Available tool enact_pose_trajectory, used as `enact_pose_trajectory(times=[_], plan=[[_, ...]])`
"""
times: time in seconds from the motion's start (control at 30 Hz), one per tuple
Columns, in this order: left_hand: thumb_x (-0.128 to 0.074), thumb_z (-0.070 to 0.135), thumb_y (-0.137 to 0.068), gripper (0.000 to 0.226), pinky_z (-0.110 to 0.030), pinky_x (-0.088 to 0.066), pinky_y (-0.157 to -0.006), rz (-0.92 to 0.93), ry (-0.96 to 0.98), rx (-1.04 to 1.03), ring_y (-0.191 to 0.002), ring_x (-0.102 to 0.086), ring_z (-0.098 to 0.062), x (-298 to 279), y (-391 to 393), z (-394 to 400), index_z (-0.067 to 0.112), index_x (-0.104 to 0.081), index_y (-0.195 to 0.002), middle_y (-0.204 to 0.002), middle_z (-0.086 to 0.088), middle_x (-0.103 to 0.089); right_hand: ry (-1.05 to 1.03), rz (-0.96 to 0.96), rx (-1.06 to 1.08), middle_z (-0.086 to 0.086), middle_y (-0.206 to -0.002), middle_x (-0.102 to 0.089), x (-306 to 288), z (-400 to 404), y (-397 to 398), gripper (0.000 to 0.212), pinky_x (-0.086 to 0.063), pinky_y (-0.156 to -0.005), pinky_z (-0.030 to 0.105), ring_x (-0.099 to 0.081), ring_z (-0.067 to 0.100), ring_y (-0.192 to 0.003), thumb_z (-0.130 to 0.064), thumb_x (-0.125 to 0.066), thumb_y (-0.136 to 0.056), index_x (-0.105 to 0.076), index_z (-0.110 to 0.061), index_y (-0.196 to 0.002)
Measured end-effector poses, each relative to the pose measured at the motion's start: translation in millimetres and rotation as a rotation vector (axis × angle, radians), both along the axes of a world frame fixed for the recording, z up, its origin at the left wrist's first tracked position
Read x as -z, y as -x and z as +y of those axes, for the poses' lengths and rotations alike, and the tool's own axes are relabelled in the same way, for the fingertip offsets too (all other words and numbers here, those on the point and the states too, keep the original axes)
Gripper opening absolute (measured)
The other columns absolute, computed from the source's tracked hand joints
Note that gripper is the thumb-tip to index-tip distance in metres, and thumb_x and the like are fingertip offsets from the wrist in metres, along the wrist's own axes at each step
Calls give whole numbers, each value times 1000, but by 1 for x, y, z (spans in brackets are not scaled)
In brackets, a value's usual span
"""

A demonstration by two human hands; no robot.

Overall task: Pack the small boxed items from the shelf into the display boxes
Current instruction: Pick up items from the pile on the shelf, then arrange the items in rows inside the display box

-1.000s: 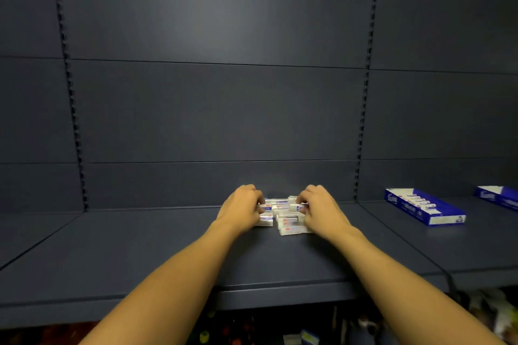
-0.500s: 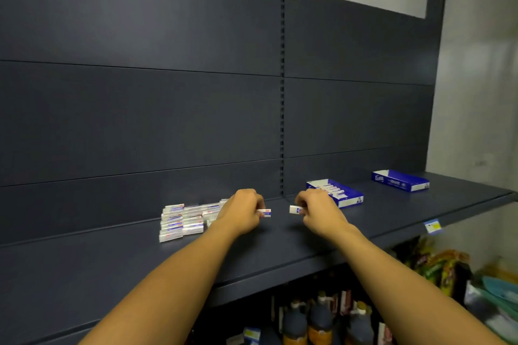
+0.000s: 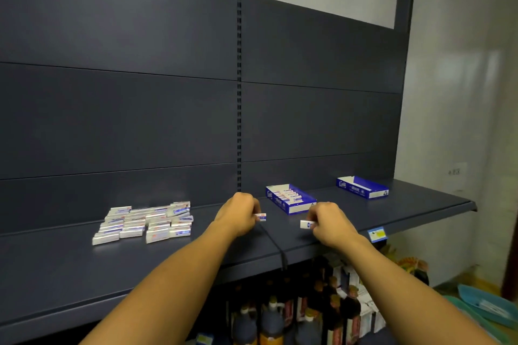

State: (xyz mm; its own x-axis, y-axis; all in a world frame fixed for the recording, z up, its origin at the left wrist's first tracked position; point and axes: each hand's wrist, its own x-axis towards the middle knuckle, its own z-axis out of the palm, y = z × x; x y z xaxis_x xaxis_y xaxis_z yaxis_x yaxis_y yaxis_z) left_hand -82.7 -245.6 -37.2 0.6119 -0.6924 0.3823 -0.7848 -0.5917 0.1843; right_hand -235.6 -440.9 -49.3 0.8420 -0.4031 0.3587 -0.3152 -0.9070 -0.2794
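A pile of small white boxed items [image 3: 145, 221] lies on the dark shelf [image 3: 70, 269] at the left. My left hand [image 3: 238, 214] grips one small white box [image 3: 261, 217] above the shelf's middle. My right hand [image 3: 329, 223] pinches another small box [image 3: 306, 224]. Just beyond both hands stands a blue display box [image 3: 291, 199], partly filled with a row of the same items. A second blue display box [image 3: 363, 187] sits farther right; its contents are hidden by its wall.
The shelf's front edge carries a yellow-blue price tag [image 3: 377, 234]. Dark bottles [image 3: 294, 314] stand on the level below. Turquoise trays [image 3: 487, 305] lie on the floor at the lower right. A grey wall rises to the right.
Both hands have left the pile, each carrying one small box, and moved right toward the nearer blue display box. My view has swung right with them.
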Motion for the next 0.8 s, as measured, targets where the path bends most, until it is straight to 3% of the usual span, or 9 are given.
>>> enact_pose_trajectory(times=[0.2,0.4,0.63,0.8], plan=[[-65,12,-93,15,-42,-57,-86,-12,3,-46,-96,-63,-25,1,23,-46,14,-74,-105,-110,-6,-65,16,19,-39,3,-110,-62,-6,-51,23,11,-50,-80,27,-54,14,-95,-11,-68,-89,-64,-21,-94],[-66,14,-92,13,-39,-58,-84,-2,-29,-49,-95,-63,-22,7,32,-82,13,-72,-103,-111,-5,-65,-10,49,-64,1,-109,-62,-2,-87,31,13,-55,-88,32,-61,18,-99,-12,-69,-89,-68,-20,-99],[-68,23,-94,14,-33,-58,-78,-10,-24,-47,-93,-62,-17,9,15,-114,13,-71,-104,-113,-5,-66,-53,72,-60,0,-109,-63,9,-126,15,14,-55,-88,29,-62,15,-98,-15,-72,-88,-65,-25,-96],[-70,21,-93,18,-36,-59,-83,23,16,-51,-103,-65,-19,14,-9,-141,11,-71,-108,-116,-6,-67,-51,61,-70,-1,-108,-62,12,-155,-14,13,-57,-89,33,-62,16,-97,-14,-72,-88,-69,-22,-98]])
